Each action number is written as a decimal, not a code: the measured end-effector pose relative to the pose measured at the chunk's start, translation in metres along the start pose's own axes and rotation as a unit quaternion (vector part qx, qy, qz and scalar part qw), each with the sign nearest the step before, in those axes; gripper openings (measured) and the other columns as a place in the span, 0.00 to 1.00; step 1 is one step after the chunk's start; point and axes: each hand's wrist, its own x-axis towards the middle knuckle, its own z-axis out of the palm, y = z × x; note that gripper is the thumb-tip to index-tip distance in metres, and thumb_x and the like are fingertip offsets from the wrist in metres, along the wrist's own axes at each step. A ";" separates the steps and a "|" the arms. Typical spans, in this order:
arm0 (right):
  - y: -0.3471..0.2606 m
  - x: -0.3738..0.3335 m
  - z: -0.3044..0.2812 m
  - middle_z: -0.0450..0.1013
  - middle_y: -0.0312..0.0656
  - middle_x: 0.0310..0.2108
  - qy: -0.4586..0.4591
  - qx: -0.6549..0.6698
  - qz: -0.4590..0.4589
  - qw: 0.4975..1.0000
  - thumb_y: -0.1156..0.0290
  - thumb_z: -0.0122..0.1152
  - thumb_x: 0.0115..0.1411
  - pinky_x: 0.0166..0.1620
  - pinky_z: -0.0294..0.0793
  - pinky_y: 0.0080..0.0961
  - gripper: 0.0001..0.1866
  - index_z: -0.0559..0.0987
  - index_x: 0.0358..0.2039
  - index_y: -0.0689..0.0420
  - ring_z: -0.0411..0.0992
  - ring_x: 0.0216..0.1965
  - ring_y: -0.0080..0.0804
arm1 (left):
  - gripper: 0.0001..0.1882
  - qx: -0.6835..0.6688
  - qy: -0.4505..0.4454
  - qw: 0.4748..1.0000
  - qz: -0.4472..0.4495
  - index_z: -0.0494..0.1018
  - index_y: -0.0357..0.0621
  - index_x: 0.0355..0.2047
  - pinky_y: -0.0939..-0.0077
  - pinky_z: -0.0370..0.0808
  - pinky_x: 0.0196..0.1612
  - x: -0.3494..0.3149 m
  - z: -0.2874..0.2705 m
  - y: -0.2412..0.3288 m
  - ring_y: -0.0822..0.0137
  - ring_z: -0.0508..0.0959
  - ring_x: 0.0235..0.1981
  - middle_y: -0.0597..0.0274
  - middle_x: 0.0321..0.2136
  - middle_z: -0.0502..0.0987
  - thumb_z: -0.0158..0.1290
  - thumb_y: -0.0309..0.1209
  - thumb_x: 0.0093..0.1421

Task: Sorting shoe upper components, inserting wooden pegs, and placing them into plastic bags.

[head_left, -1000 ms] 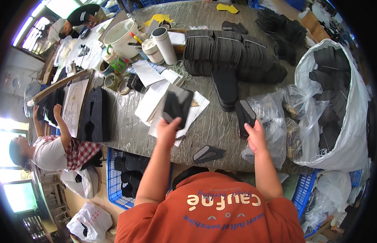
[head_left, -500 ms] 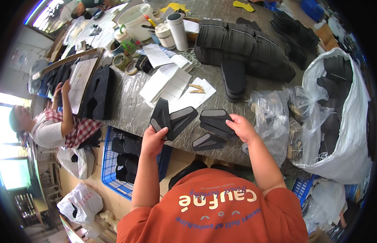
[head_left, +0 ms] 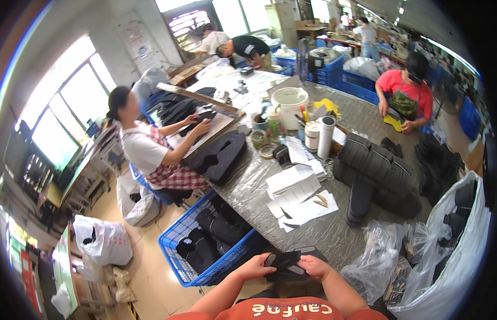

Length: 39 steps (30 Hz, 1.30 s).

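Close to the table's near edge, my left hand (head_left: 256,268) and my right hand (head_left: 314,266) are close together. Both grip black foam pieces (head_left: 285,261) between thumb and fingers, one hand at each end. Grey patches show on the pieces; how many layers are held cannot be made out. Just beyond my right fingers, another black foam piece with a grey strip (head_left: 306,249) is partly hidden by my hands. Farther off lie white papers (head_left: 294,183) with small tan scraps (head_left: 321,200) on them, and a stack of black insoles (head_left: 359,202).
A blue crate (head_left: 172,249) of black pieces stands left of my arms. Clear plastic bags (head_left: 372,250) and a white sack (head_left: 471,266) crowd the right. Behind are bundled black insoles (head_left: 374,166), a white tumbler (head_left: 326,137) and a bucket (head_left: 289,109). Co-workers (head_left: 147,144) work around the table.
My view has tilted up, showing more of the room. My hands, apart before with separate foam pieces in each, have come together, and the fanned pieces now overlap between them.
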 end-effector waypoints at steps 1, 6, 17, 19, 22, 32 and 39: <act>-0.003 0.003 0.002 0.71 0.37 0.41 -0.048 -0.009 0.011 0.999 0.62 0.47 0.63 0.46 0.67 0.20 0.18 0.70 0.46 0.62 0.68 0.42 0.21 | 0.21 -0.060 -0.050 0.992 -0.095 0.66 0.37 0.47 0.72 0.65 0.52 -0.008 -0.001 -0.001 0.63 0.70 0.46 0.58 0.47 0.69 0.55 0.27 0.52; -0.019 0.003 0.046 0.64 0.40 0.51 -0.271 0.301 -0.047 0.913 0.58 0.61 0.53 0.52 0.63 0.30 0.36 0.57 0.58 0.57 0.64 0.50 0.31 | 0.22 -0.503 0.041 0.863 0.029 0.63 0.41 0.50 0.70 0.68 0.49 -0.038 0.021 -0.057 0.67 0.71 0.45 0.61 0.46 0.70 0.52 0.23 0.54; 0.032 0.070 0.203 0.67 0.46 0.48 -0.004 0.212 0.016 0.977 0.79 0.44 0.56 0.53 0.66 0.37 0.21 0.64 0.52 0.61 0.67 0.49 0.40 | 0.17 -0.505 0.145 0.850 0.036 0.61 0.42 0.50 0.70 0.74 0.40 -0.147 0.005 -0.105 0.70 0.73 0.40 0.62 0.41 0.71 0.46 0.29 0.61; 0.043 0.081 0.229 0.67 0.45 0.46 -0.066 0.175 0.031 0.982 0.81 0.45 0.54 0.52 0.67 0.37 0.21 0.65 0.51 0.61 0.68 0.48 0.40 | 0.15 -0.456 0.163 0.875 0.009 0.63 0.41 0.48 0.71 0.74 0.39 -0.176 -0.003 -0.131 0.71 0.74 0.38 0.63 0.38 0.73 0.46 0.29 0.61; 0.060 0.102 0.269 0.68 0.45 0.45 -0.083 0.111 0.061 0.988 0.83 0.44 0.52 0.51 0.68 0.36 0.21 0.65 0.49 0.62 0.68 0.47 0.40 | 0.12 -0.506 0.231 0.831 0.005 0.67 0.38 0.44 0.73 0.74 0.39 -0.215 -0.003 -0.158 0.71 0.75 0.35 0.63 0.35 0.75 0.46 0.28 0.60; 0.074 0.171 0.350 0.64 0.45 0.51 -0.191 0.113 0.237 0.946 0.81 0.45 0.54 0.56 0.62 0.37 0.28 0.59 0.57 0.55 0.64 0.52 0.40 | 0.09 -0.669 0.462 0.577 0.070 0.68 0.36 0.40 0.73 0.74 0.38 -0.275 -0.012 -0.194 0.68 0.76 0.35 0.58 0.35 0.75 0.46 0.25 0.60; 0.068 0.238 0.395 0.65 0.47 0.50 -0.232 0.123 0.265 0.928 0.81 0.43 0.57 0.55 0.63 0.40 0.26 0.57 0.57 0.53 0.64 0.52 0.39 | 0.12 -0.651 0.547 0.512 0.117 0.68 0.36 0.43 0.72 0.72 0.44 -0.299 -0.051 -0.208 0.68 0.75 0.39 0.59 0.39 0.74 0.46 0.24 0.59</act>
